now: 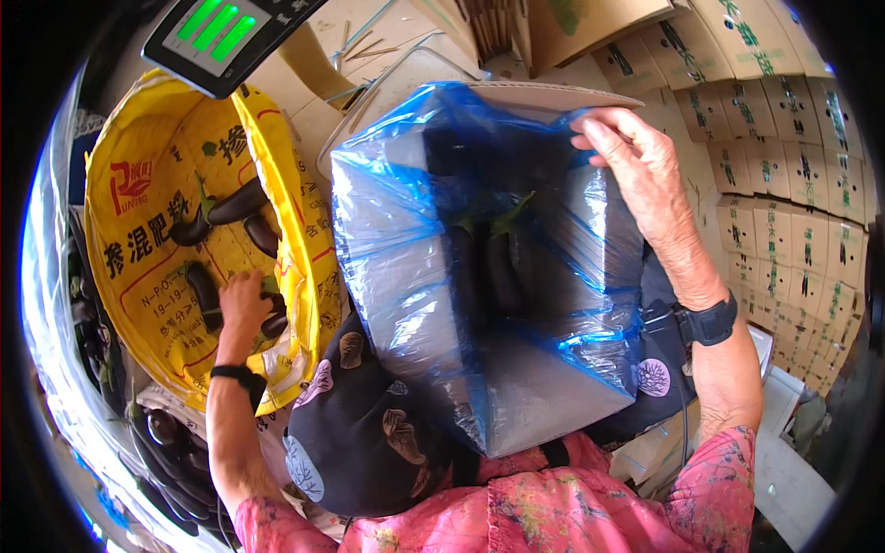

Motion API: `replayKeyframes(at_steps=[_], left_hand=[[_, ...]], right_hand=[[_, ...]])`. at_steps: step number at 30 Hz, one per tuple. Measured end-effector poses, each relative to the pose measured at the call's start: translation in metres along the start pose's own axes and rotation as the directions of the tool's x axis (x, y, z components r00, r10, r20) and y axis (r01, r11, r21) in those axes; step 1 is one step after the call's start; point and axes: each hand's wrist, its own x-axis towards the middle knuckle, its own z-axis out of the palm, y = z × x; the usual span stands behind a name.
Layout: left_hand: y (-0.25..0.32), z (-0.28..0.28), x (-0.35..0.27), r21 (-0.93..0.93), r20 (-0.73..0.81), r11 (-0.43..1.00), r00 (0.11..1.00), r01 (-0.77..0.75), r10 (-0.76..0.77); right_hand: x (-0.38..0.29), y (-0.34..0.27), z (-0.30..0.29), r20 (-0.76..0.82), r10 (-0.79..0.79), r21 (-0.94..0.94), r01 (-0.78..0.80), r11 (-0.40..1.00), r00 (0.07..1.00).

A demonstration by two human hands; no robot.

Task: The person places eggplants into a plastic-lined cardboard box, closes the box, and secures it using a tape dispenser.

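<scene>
My left hand (242, 307) is inside a yellow woven fertiliser sack (148, 242), close to a dark eggplant (202, 290) and another by the fingertips; whether it grips one is unclear. More eggplants (238, 204) with green stems lie in the sack. My right hand (626, 155) pinches the blue plastic liner (387, 228) at the upper right edge of a cardboard box (553, 93) before me. Inside the lined box, several eggplants (503, 273) lie with stems towards the far side; its dark depth hides the rest.
A digital scale display (214, 38) hangs over the sack's far rim. Stacked cardboard cartons (774, 166) line the right side, and more cardboard (588, 27) stands beyond the box. Loose eggplants (166, 449) are piled at lower left, near clear plastic sheeting (62, 332).
</scene>
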Motion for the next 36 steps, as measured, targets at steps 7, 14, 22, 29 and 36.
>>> replayKeyframes(at_steps=[7, 14, 22, 29, 36], left_hand=[[-0.009, -0.170, -0.071, -0.920, -0.086, 0.384, 0.913, 0.082, -0.399], [0.144, -0.293, -0.050, -0.992, -0.085, 0.060, 0.951, -0.107, 0.296], [0.276, -0.237, 0.006, -0.812, 0.329, 0.579, 0.760, -0.076, 0.560], [0.345, -0.153, 0.056, -0.813, 0.486, 0.534, 0.773, 0.231, 0.407], [0.344, -0.100, 0.091, -0.617, 0.561, 0.781, 0.750, 0.096, 0.351]], right_hand=[[0.003, -0.008, 0.013, -0.034, -0.256, -0.061, 0.254, 0.965, 0.966], [0.002, 0.012, 0.006, 0.012, -0.184, -0.136, 0.184, 0.973, 0.983], [0.000, 0.022, 0.010, 0.088, -0.228, -0.128, 0.238, 0.963, 0.970], [0.001, 0.014, -0.001, 0.206, -0.093, -0.191, 0.133, 0.973, 0.974], [-0.003, 0.028, 0.000, 0.307, -0.152, -0.262, 0.237, 0.936, 0.939]])
